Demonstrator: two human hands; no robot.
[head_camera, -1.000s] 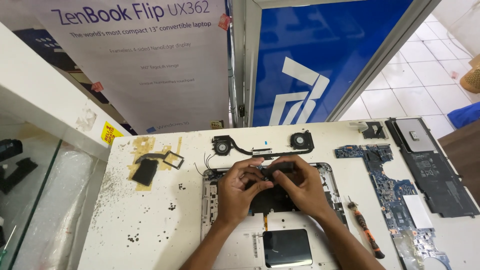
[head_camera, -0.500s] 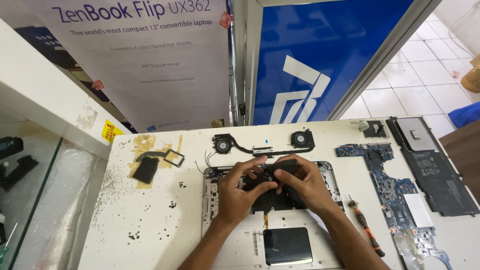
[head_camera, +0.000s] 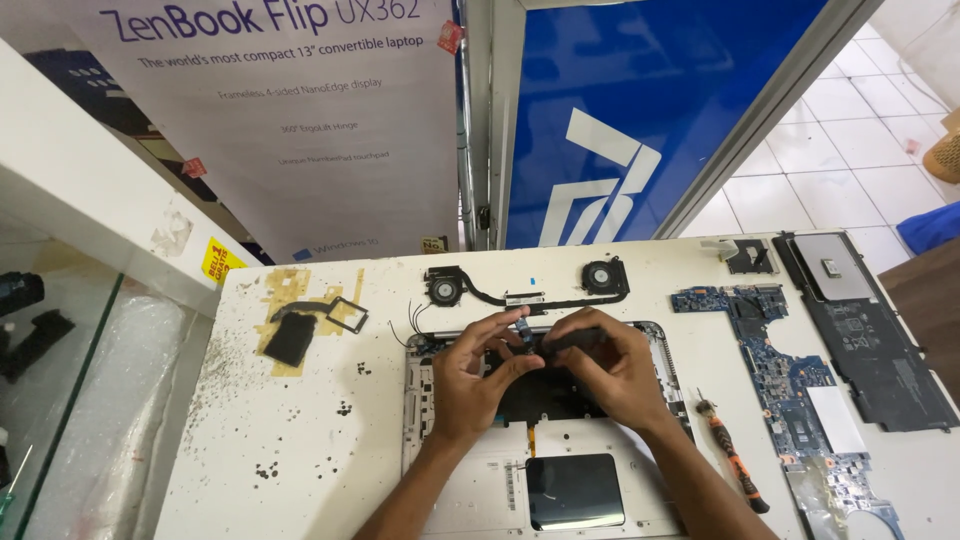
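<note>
An opened laptop shell (head_camera: 430, 440), silver with a dark keyboard back and a black touchpad panel, lies on the white worktable in front of me. My left hand (head_camera: 478, 378) rests on its upper middle, fingers pinched around a small dark part near the top edge. My right hand (head_camera: 610, 368) is beside it, fingers closed on a dark strip-like part at the shell's top edge. The two hands nearly touch. What lies under the fingers is hidden.
A twin-fan heat pipe assembly (head_camera: 525, 288) lies just beyond the shell. A blue motherboard (head_camera: 790, 385) and flat black battery (head_camera: 870, 330) sit at the right. An orange-handled screwdriver (head_camera: 732, 462) lies by my right forearm. A black bracket (head_camera: 300, 330) on yellow tape sits left.
Both hands have shifted slightly up toward the shell's top edge, and the fingers have closed in on the small parts there. Nothing else on the table has moved.
</note>
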